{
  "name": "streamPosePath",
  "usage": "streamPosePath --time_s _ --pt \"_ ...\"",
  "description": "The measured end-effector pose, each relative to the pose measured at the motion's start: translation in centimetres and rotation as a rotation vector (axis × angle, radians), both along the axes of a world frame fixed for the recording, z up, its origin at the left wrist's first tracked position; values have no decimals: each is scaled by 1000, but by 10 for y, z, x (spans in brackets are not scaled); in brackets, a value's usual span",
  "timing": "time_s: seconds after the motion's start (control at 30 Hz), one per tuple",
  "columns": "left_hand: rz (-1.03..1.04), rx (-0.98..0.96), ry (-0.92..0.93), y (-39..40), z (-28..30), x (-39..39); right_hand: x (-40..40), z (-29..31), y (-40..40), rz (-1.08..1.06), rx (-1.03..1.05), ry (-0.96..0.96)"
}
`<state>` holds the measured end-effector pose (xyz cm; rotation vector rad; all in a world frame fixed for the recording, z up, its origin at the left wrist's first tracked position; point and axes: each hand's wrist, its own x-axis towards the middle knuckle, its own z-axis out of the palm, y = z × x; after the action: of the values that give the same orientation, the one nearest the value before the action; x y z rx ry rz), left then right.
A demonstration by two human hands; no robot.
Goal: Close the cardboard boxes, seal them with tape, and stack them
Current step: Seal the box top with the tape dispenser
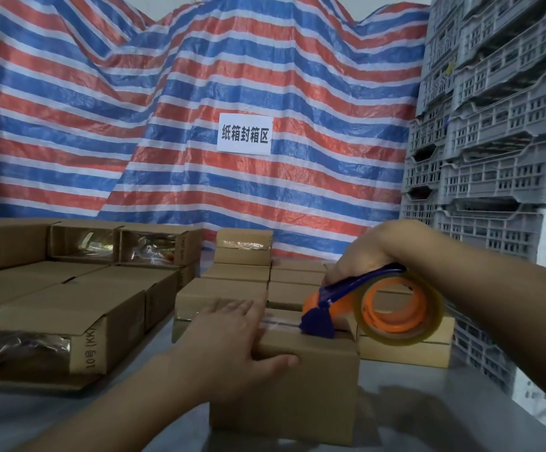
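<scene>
A small closed cardboard box (301, 386) stands on the grey table (428, 402) right in front of me. My left hand (232, 350) lies over its left top edge, fingers flat on the lid and thumb down the front face. My right hand (366, 252) grips the blue handle of a tape dispenser (363, 308) carrying an orange-cored roll of clear tape. The dispenser's blue head sits on the box's top seam, and a strip of clear tape (281, 322) runs from it toward my left hand.
Several small boxes (239, 278) are stacked behind the one I hold. Larger boxes (79, 311), some with taped ends, fill the table's left side. Grey plastic crates (500, 141) tower at the right. A striped tarp (167, 109) with a white sign hangs behind.
</scene>
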<state>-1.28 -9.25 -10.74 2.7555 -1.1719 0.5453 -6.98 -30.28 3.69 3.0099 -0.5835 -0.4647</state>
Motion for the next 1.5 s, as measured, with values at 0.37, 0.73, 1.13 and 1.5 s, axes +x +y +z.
streamPosePath --time_s 0.37,0.73,1.13,1.5 --pt "-82 67 1 -22 -3 -9 -16 13 -29 126 103 -27" --pt "-69 24 70 -24 -3 -9 -34 -9 -60 -37 24 -45" --pt "-237 53 -13 -84 0 -34 -34 -23 -84 -14 123 -94" --pt "-249 24 -6 -81 -7 -28 -71 -33 -114 54 270 -188"
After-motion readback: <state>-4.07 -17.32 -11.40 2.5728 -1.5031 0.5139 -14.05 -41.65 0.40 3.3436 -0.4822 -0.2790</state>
